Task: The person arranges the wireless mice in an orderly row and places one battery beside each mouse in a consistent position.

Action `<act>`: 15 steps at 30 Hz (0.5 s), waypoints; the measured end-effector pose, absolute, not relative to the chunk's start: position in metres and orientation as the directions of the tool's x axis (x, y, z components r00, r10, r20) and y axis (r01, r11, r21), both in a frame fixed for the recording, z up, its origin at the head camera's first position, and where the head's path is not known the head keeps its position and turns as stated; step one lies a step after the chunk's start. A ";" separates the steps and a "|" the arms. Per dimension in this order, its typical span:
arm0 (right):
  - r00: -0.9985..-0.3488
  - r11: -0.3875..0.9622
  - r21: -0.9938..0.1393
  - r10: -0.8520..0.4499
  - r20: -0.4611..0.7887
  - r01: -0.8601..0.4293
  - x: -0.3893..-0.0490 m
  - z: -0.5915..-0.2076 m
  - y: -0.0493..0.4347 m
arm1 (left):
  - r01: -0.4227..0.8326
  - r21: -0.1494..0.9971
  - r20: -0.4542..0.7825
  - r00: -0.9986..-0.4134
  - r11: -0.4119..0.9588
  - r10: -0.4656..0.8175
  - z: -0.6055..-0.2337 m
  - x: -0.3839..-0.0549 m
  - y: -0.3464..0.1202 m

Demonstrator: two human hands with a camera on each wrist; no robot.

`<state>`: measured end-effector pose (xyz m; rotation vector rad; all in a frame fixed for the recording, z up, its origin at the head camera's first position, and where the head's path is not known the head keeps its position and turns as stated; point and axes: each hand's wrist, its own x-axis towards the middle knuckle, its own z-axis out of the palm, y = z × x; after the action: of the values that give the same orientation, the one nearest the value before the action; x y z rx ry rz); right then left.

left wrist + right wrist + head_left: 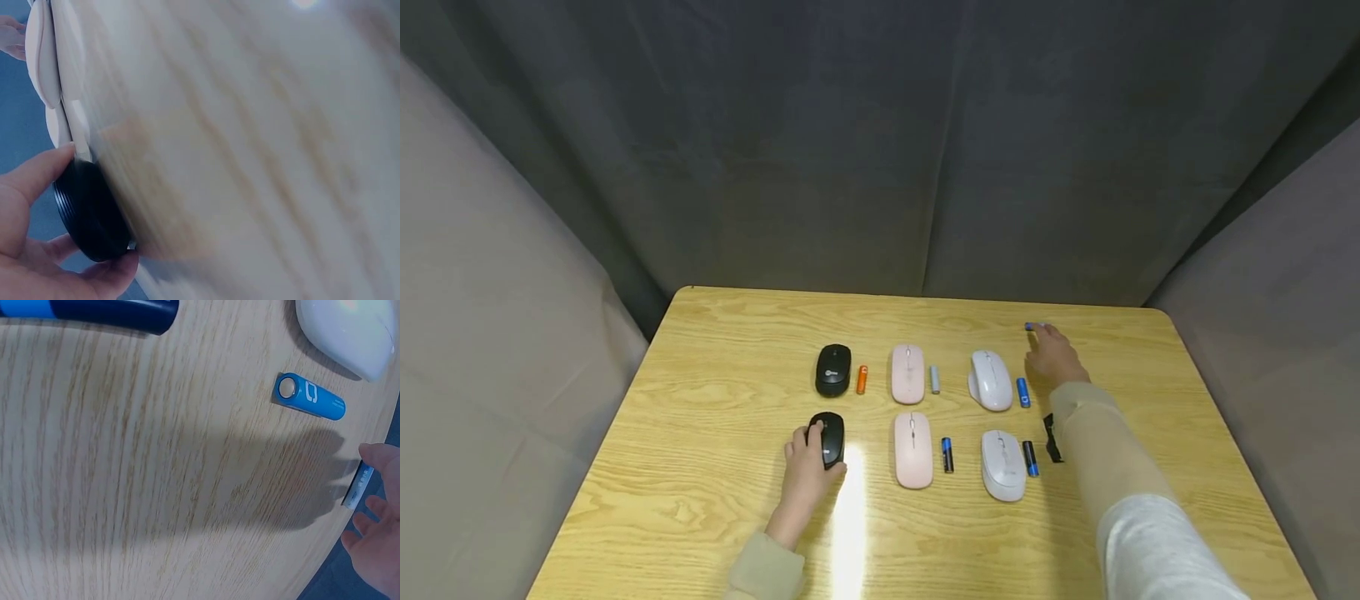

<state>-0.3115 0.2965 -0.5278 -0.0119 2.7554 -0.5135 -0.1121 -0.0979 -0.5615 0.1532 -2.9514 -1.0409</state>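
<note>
My left hand (pixel 805 475) grips the front black mouse (pixel 832 440), its fingers over and around the shell. In the left wrist view, the thumb and fingertips sit at opposite ends of the black mouse (pixel 94 209), which is seen edge-on close to the tabletop. Far off at the back right, my right hand (pixel 1056 354) has its thumb and a finger at a small blue battery (pixel 1028 326). The right wrist view shows the thumb overlapping one end of that battery (pixel 358 485), while the other fingers bend loosely beside it. Part of the battery is hidden by the hand.
Behind the gripped mouse are another black mouse (pixel 833 370) and an orange battery (pixel 862 379). Two pink mice (pixel 913 450) and two white mice (pixel 1003 465) stand in columns, with batteries (pixel 947 455) beside them. A black strip-like item (pixel 1052 438) lies by the right forearm.
</note>
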 end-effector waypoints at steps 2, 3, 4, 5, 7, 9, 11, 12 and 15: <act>-0.946 0.936 -0.348 -0.072 -0.315 0.045 -0.312 -0.529 0.298 | -0.094 0.625 -0.031 -0.995 0.775 -0.097 -0.561 -0.111 -0.097; -0.948 0.938 -0.345 -0.074 -0.309 0.039 -0.312 -0.530 0.298 | -0.096 0.625 -0.035 -0.995 0.775 -0.095 -0.561 -0.111 -0.097; -0.949 0.939 -0.342 -0.077 -0.304 0.033 -0.312 -0.531 0.300 | -0.097 0.626 -0.038 -0.995 0.774 -0.094 -0.562 -0.110 -0.097; -0.950 0.940 -0.339 -0.077 -0.301 0.031 -0.312 -0.531 0.300 | -0.097 0.627 -0.039 -0.995 0.773 -0.094 -0.562 -0.109 -0.097; -0.951 0.943 -0.331 -0.076 -0.300 0.029 -0.311 -0.533 0.301 | -0.096 0.629 -0.039 -0.995 0.772 -0.091 -0.562 -0.108 -0.097; -0.949 0.944 -0.328 -0.076 -0.305 0.030 -0.310 -0.533 0.302 | -0.095 0.628 -0.040 -0.995 0.772 -0.090 -0.562 -0.106 -0.097; -0.948 0.944 -0.328 -0.074 -0.310 0.034 -0.309 -0.534 0.302 | -0.094 0.626 -0.037 -0.995 0.774 -0.090 -0.562 -0.105 -0.097; -0.947 0.945 -0.325 -0.073 -0.312 0.034 -0.309 -0.533 0.302 | -0.091 0.626 -0.035 -0.995 0.775 -0.088 -0.562 -0.104 -0.098; -0.948 0.946 -0.324 -0.078 -0.309 0.028 -0.307 -0.531 0.300 | -0.090 0.623 -0.036 -0.996 0.777 -0.086 -0.561 -0.102 -0.098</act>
<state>-0.3072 0.3004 -0.5305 -0.0373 2.7784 -0.4686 -0.1019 -0.0980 -0.5613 0.1469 -2.9663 -1.0408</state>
